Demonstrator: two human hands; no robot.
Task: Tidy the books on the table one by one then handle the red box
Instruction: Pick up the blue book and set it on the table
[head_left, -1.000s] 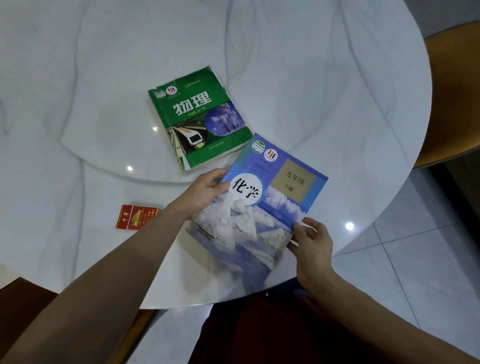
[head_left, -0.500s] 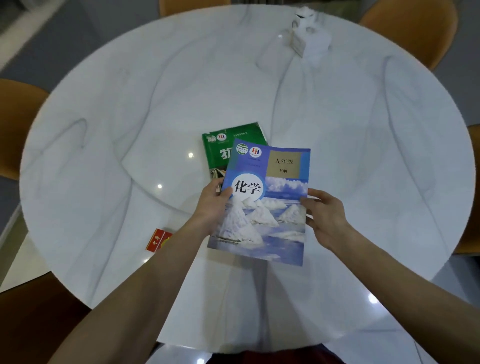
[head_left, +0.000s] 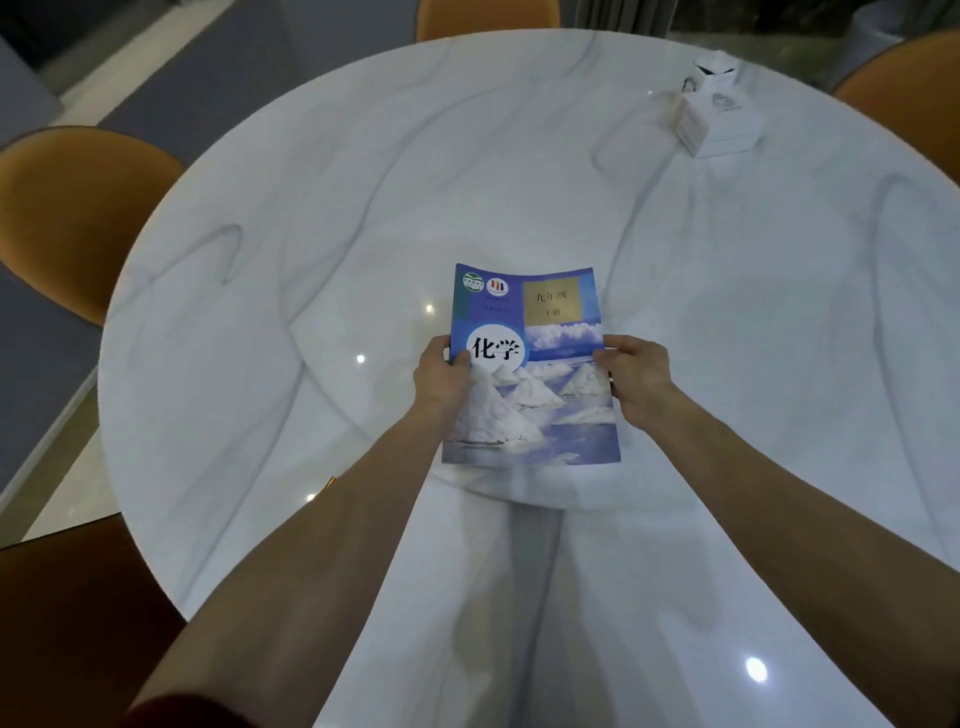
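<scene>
A blue chemistry book (head_left: 535, 374), with white heaps and clouds on its cover, is held flat over the middle of the round white marble table (head_left: 311, 234). My left hand (head_left: 441, 379) grips its left edge and my right hand (head_left: 634, 379) grips its right edge. The green book is hidden, covered by the blue one. Of the red box (head_left: 330, 482) only a thin sliver shows beside my left forearm.
A white tissue box (head_left: 719, 117) stands at the far right of the table. Orange chairs surround the table: one at the left (head_left: 67, 208), one at the far side (head_left: 488, 15), one at the far right (head_left: 904, 78). A dark wooden seat (head_left: 67, 613) is at the near left.
The blue book has moved forward and squared up over the green book, which no longer shows. Both hands slid to the book's side edges. My left forearm now covers most of the red box.
</scene>
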